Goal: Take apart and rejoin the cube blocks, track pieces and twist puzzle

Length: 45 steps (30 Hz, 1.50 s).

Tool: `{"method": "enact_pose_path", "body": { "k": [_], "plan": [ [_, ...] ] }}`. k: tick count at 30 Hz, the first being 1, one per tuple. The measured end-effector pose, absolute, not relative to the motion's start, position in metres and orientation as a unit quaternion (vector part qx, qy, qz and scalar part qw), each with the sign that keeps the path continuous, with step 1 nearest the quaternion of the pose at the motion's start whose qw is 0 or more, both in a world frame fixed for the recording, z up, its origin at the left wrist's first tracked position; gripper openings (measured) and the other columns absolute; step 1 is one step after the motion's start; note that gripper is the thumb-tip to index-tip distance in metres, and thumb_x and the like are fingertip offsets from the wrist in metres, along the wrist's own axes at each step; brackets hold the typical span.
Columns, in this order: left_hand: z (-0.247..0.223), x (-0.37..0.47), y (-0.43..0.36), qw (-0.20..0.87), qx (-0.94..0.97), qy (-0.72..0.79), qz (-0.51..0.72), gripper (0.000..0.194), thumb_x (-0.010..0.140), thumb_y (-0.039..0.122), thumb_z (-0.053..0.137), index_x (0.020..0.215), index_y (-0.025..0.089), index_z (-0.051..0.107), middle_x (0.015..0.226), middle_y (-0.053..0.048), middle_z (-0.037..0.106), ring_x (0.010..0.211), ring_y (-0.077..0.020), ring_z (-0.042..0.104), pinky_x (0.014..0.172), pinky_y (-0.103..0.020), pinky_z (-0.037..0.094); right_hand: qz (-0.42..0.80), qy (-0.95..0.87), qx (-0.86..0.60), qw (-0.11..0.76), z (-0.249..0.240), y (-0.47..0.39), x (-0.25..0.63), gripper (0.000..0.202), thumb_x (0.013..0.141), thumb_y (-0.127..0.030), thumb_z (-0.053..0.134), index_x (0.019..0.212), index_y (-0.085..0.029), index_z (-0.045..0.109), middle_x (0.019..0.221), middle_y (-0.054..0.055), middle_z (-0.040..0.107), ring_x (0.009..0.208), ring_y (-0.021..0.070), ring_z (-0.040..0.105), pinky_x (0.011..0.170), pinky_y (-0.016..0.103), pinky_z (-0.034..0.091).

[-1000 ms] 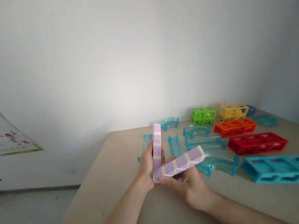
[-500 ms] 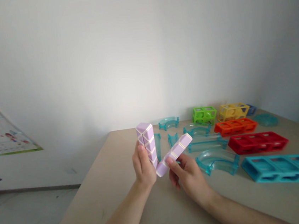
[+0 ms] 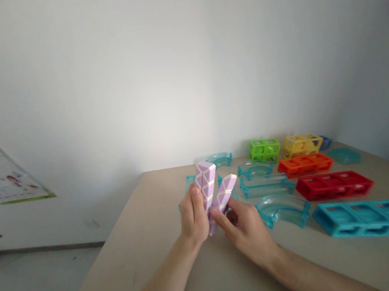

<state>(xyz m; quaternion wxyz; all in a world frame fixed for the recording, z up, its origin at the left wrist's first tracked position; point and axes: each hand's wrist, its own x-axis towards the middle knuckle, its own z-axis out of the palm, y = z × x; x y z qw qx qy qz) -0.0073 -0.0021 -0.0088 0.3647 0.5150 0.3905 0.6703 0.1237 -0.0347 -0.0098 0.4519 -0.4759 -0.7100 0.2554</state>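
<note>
A purple snake puzzle (image 3: 208, 185) with pale edges is held in the air above the table, folded into a narrow V. Around its thicker left part, which stands nearly upright, my left hand (image 3: 195, 215) is closed with the thumb against the near side. My right hand (image 3: 242, 221) pinches the thinner right part, which leans to the right, thumb in front and fingers behind. Low down, near my right thumb, the two parts come together. Both hands hide portions of the puzzle.
Clear blue track pieces (image 3: 266, 186), some curved, lie behind and right of my hands on the beige table (image 3: 147, 229). Farther right are teal (image 3: 369, 219), red (image 3: 334, 185), orange (image 3: 306, 165), yellow (image 3: 302, 145) and green (image 3: 264, 150) open frames. A wall stands behind.
The left part of the snake puzzle has moved right with my left hand. The right part has swung more upright, so the V between them is narrower.
</note>
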Motion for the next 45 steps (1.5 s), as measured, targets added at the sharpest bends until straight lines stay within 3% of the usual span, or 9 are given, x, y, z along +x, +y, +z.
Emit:
{"method": "enact_pose_path", "body": {
  "k": [3,8,12,19,24,29,35,42,45],
  "plan": [
    [-0.009,-0.009,-0.003,0.352,0.56,0.401,0.634,0.022,0.087,0.038,0.061,0.071,0.022,0.063,0.063,0.0,0.054,0.061,-0.0154,0.045,0.064,-0.024,0.035,0.224,-0.719,-0.486,0.443,-0.008,-0.036,0.122,0.028,0.094,-0.04,0.049,0.076,-0.019,0.051,0.06,-0.002,0.056,0.049,0.0119,0.047,0.048,0.024,0.031],
    [-0.007,-0.007,-0.003,0.32,0.613,0.434,0.578,0.021,0.087,0.034,0.061,0.07,0.022,0.061,0.06,0.001,0.052,0.06,-0.0147,0.043,0.061,-0.024,0.031,0.237,-0.743,-0.45,0.435,-0.011,-0.037,0.123,0.016,0.097,-0.031,0.044,0.092,-0.018,0.052,0.074,0.002,0.062,0.055,0.0135,0.051,0.054,0.025,0.037],
    [0.0,-0.006,0.0,0.377,0.582,0.403,0.598,0.032,0.085,0.041,0.061,0.063,0.02,0.056,0.058,0.003,0.048,0.057,-0.013,0.04,0.056,-0.023,0.029,0.249,-0.73,-0.454,0.447,-0.011,-0.037,0.124,0.019,0.098,-0.035,0.042,0.095,-0.019,0.051,0.081,0.003,0.064,0.066,0.0166,0.057,0.06,0.026,0.04],
    [-0.001,-0.01,0.011,0.428,0.491,0.402,0.644,0.036,0.084,0.05,0.059,0.067,0.018,0.056,0.059,0.005,0.048,0.057,-0.0105,0.041,0.054,-0.021,0.032,0.306,-0.69,-0.471,0.457,-0.005,-0.037,0.125,0.035,0.1,-0.045,0.036,0.109,-0.018,0.056,0.067,-0.001,0.059,0.056,0.0146,0.053,0.053,0.025,0.037],
    [-0.005,-0.013,0.016,0.387,0.404,0.414,0.718,0.042,0.085,0.057,0.055,0.069,0.018,0.052,0.059,0.006,0.047,0.055,-0.0088,0.043,0.053,-0.019,0.035,0.319,-0.722,-0.466,0.399,-0.007,-0.041,0.12,0.034,0.095,-0.045,0.046,0.078,-0.018,0.057,0.061,-0.002,0.055,0.053,0.0126,0.049,0.05,0.024,0.032],
    [0.001,-0.009,0.014,0.441,0.361,0.389,0.724,0.039,0.082,0.058,0.058,0.084,0.019,0.056,0.066,0.005,0.058,0.054,-0.0097,0.056,0.055,-0.02,0.044,0.343,-0.735,-0.445,0.379,-0.011,-0.041,0.115,0.023,0.091,-0.035,0.053,0.078,-0.017,0.06,0.061,-0.003,0.055,0.055,0.0117,0.049,0.051,0.022,0.033],
    [0.011,-0.003,0.01,0.501,0.344,0.359,0.708,0.039,0.078,0.05,0.069,0.101,0.021,0.056,0.078,-0.001,0.071,0.063,-0.0182,0.071,0.062,-0.028,0.054,0.325,-0.721,-0.469,0.393,-0.015,-0.038,0.116,0.025,0.091,-0.038,0.054,0.076,-0.018,0.057,0.06,-0.003,0.056,0.052,0.0114,0.048,0.049,0.023,0.031],
    [0.012,-0.004,0.006,0.633,0.331,0.301,0.632,0.038,0.07,0.037,0.078,0.095,0.011,0.065,0.096,-0.014,0.073,0.084,-0.0265,0.072,0.078,-0.039,0.056,0.403,-0.709,-0.436,0.38,-0.015,-0.042,0.113,0.033,0.095,-0.042,0.043,0.074,-0.019,0.055,0.054,-0.003,0.052,0.044,0.0106,0.045,0.043,0.022,0.03],
    [0.014,-0.008,0.001,0.716,0.307,0.238,0.58,0.032,0.07,0.03,0.077,0.095,0.013,0.066,0.096,-0.01,0.071,0.084,-0.0234,0.069,0.081,-0.039,0.055,0.464,-0.688,-0.412,0.376,-0.016,-0.044,0.114,0.04,0.095,-0.047,0.04,0.069,-0.019,0.052,0.051,-0.004,0.047,0.043,0.0099,0.044,0.041,0.021,0.03]
  ]
}}
